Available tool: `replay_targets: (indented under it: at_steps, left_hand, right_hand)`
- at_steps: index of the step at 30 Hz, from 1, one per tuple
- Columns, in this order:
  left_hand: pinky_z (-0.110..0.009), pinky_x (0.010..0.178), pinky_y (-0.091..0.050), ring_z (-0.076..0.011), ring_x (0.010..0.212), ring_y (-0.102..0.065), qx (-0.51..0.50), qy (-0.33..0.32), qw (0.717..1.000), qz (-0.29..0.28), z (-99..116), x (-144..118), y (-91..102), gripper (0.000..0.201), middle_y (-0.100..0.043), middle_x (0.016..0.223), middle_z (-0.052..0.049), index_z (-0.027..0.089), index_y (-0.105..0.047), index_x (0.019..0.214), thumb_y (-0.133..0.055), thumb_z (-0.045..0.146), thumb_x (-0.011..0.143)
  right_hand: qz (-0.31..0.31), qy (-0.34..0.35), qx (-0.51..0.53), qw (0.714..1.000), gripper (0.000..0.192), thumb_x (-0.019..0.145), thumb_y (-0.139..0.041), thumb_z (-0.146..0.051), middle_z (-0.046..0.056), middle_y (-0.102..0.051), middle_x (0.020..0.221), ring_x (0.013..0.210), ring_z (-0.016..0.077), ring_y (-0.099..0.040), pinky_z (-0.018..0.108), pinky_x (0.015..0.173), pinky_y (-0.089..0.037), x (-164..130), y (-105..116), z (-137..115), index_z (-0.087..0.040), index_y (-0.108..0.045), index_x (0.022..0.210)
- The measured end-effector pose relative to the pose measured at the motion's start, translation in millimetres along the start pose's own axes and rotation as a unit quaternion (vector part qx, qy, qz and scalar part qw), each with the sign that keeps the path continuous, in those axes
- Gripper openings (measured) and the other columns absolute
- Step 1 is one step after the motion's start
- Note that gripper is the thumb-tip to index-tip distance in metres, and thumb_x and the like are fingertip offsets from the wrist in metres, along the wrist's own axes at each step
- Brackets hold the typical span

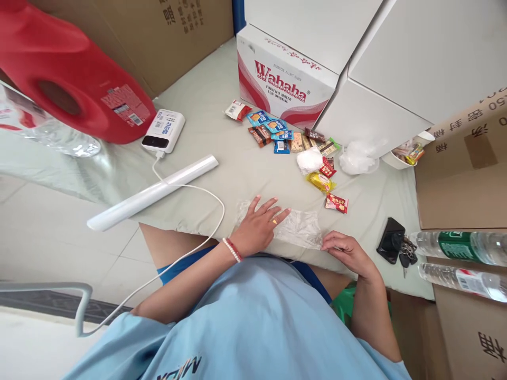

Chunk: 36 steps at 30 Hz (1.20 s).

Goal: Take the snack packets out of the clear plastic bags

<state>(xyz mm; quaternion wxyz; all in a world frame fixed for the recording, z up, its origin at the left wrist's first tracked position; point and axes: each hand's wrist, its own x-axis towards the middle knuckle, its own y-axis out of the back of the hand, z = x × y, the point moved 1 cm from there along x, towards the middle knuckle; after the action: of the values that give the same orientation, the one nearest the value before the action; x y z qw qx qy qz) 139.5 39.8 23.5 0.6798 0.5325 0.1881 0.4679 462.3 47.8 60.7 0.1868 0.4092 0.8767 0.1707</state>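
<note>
A clear plastic bag (300, 228) lies flattened near the table's front edge. My left hand (259, 226) rests on its left part with the fingers spread. At the bag's right end, my right hand (348, 252) pinches the edge between thumb and fingers. Beyond the bag are several wrapped snacks: a red packet (337, 203), a yellow packet (321, 181), blue packets (275, 125) and a red-and-white packet (237, 110). A crumpled white plastic bag (359, 155) sits right of them, and a white bundle (309, 160) lies among the snacks.
A white lamp bar (152, 192) and a cabled white power bank (163, 131) lie left, near a red jug (79, 74). A Wahaha carton (285, 79) stands behind. To the right are a white bowl (400, 161), a black phone-like object (391, 240), keys (407, 253) and water bottles (459, 247).
</note>
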Motion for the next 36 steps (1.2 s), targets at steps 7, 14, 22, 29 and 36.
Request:
replay_targets:
  at_steps: [7,14,22,29,36]
  left_hand:
    - [-0.060,0.119,-0.034,-0.0264,0.113,-0.063,0.036,0.017,0.999,0.007,-19,0,-12.5,0.028,-0.070,0.089,-0.008,0.020,-0.075,0.100,-0.049,0.010,0.094]
    - [-0.054,0.121,-0.034,-0.0210,0.117,-0.063,0.032,-0.036,0.992,0.117,-5,-13,-10.5,0.024,-0.069,0.083,-0.001,0.024,-0.073,0.093,-0.053,0.012,0.098]
    - [-0.044,0.115,-0.040,-0.0188,0.114,-0.063,0.043,-0.053,0.990,0.122,7,-55,-0.8,0.022,-0.071,0.087,0.000,0.024,-0.069,0.094,-0.053,0.009,0.099]
    - [-0.038,0.087,-0.046,-0.0207,0.097,-0.065,-0.015,-0.036,0.999,-0.011,-4,-101,6.4,0.019,-0.070,0.087,-0.004,0.022,-0.068,0.101,-0.050,0.020,0.103]
    - [-0.032,0.075,-0.054,-0.0187,0.093,-0.070,-0.054,0.074,0.995,-0.042,-13,-100,26.6,0.032,-0.074,0.120,-0.007,0.021,-0.067,0.122,-0.043,0.036,0.106]
  right_hand:
    - [-0.014,-0.086,-0.094,0.992,0.029,0.102,-0.056,-0.042,0.007,-0.072,0.102,0.086,0.0188,-0.068,0.030,0.076,-0.054,-21,20,-11,-0.025,-0.076,0.116]
    - [0.134,0.035,-0.211,0.968,0.021,0.100,-0.061,-0.029,0.008,-0.069,0.103,0.096,0.0225,-0.064,0.036,0.088,-0.053,59,-28,-22,-0.022,-0.074,0.114]
    - [0.043,0.075,-0.213,0.973,0.006,0.091,-0.069,-0.019,0.007,-0.068,0.095,0.096,0.0230,-0.053,0.037,0.092,-0.045,136,-49,-25,-0.021,-0.074,0.089]
    - [0.040,-0.007,0.016,0.999,0.024,0.087,-0.068,-0.045,-0.001,-0.063,0.077,0.070,0.0148,-0.053,0.027,0.066,-0.041,160,2,-28,-0.021,-0.065,0.086]
    - [0.061,-0.084,-0.008,0.995,0.026,0.084,-0.066,-0.045,-0.003,-0.056,0.066,0.059,0.0127,-0.047,0.025,0.056,-0.035,196,19,-24,-0.020,-0.062,0.083]
